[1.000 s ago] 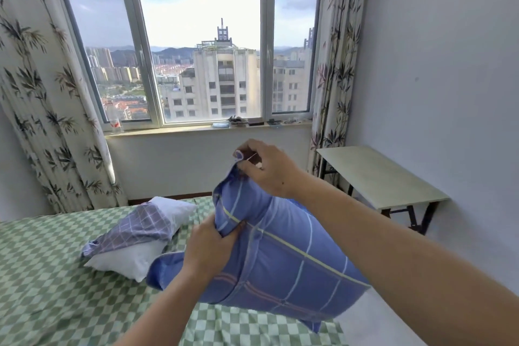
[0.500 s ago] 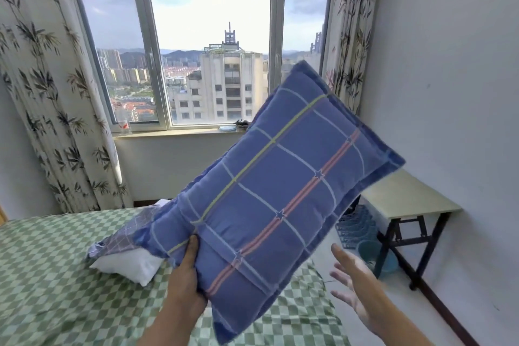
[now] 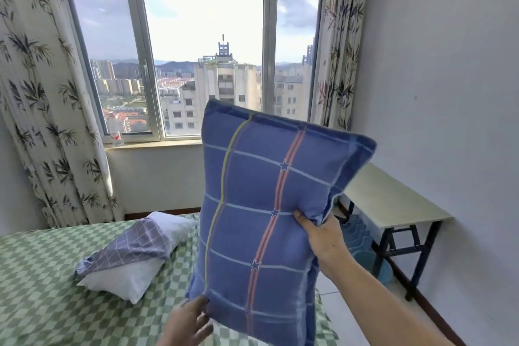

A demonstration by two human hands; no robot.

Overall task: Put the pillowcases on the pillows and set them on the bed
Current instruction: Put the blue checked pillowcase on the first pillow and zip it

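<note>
1 pillow looks finished: the blue plaid pillow (image 3: pixel 261 211) is fully inside its case and held upright in the air above the near edge of the bed (image 3: pixel 36 289) — the right hand (image 3: pixel 323 239) pinches its right edge, thumb on the front and fingers behind, while the left hand (image 3: pixel 188 323) touches its lower left corner with fingers loosely spread, gripping nothing. It has yet to be set down. The second pillow (image 3: pixel 132 270) lies on the bed, white and bare, with a grey checked pillowcase (image 3: pixel 134 244) only draped over it — that 1 remains to be covered and placed.
</note>
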